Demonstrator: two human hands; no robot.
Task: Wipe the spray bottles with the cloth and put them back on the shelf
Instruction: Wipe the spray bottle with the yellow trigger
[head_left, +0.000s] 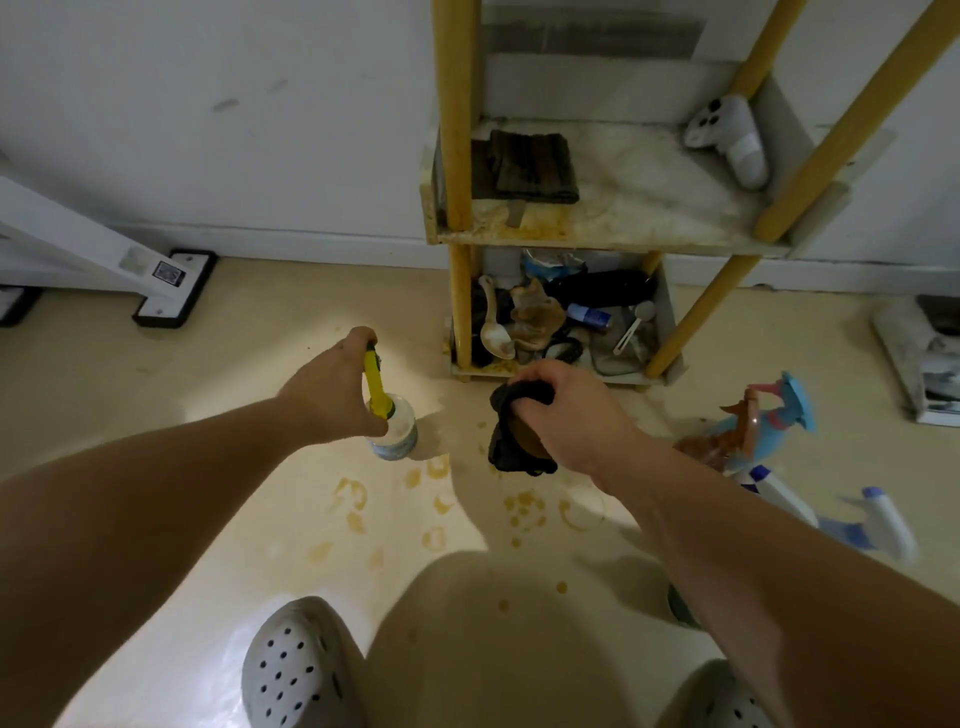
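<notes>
Bottle (395, 434) sits low by the floor (208, 364), left of the shelf (649, 208); contact unclear. Left hand (327, 389) is curled round its yellow trigger neck. Right hand (566, 415) clutches the bunched cloth (506, 452). Plastic body looks light, rigid, likely slick: hold the neck, wipe the barrel.

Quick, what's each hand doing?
Left hand: grips the yellow-topped spray bottle.
Right hand: grips the dark cloth.
</notes>
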